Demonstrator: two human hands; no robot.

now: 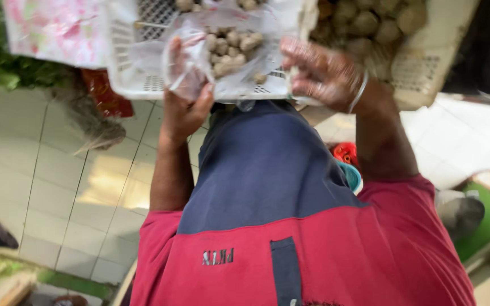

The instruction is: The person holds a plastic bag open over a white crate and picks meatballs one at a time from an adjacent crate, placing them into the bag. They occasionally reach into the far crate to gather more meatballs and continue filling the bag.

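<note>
Holding clear plastic bag (222, 51) of small brown tubers (229, 50): left hand (185, 105) fingers pinch bag's edge; right hand (327, 73), fingers spread, best supports mouth over white crate (126, 68).

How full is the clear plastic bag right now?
Partly full: brown round lumps fill the plastic bag, held by the left hand and right hand.

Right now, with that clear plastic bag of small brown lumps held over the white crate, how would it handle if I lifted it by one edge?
The clear plastic bag looks thin and crumpled, so probably floppy. The brown lumps bunch low, so it would likely sag and swing. The left hand pinches one edge; the rounded lumps might spill and roll.
</note>
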